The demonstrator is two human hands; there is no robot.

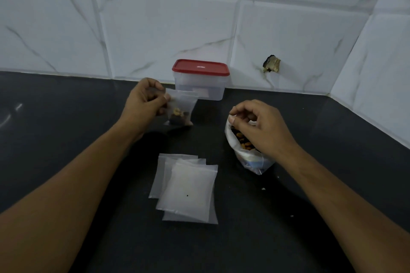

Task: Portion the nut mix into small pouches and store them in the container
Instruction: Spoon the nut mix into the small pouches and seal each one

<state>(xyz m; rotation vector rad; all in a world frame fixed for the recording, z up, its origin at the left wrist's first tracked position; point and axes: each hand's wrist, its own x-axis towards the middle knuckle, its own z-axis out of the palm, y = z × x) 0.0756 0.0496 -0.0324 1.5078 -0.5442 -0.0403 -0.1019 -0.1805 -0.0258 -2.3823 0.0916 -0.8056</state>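
Then, on my feed, the left hand (145, 99) sat in the upper middle of the frame, thumb and curled fingers pinching the top left corner of a small pouch (182, 104). The pouch hung upright, its long axis running top to bottom of the frame and its mouth pointing up, with a little nut mix settled in its lower end. I could not tell whether its bottom touched the dark counter (66, 117).

Just behind it, against the tiled wall (155, 17), stood the clear container (200, 88), its long side running left to right and its red lid (200, 67) on.

In the right middle, the right hand (261, 126) hovered over the open mouth of the nut mix bag (250, 157), fingers curled down into it. I could not tell whether they pinched any nuts or the bag's rim. The bag leaned with its mouth toward the upper left.

At the lower centre a fanned stack of empty pouches (186, 188) lay flat, long axes roughly top to bottom, tilted slightly. A few crumbs (263, 189) lay to their right.
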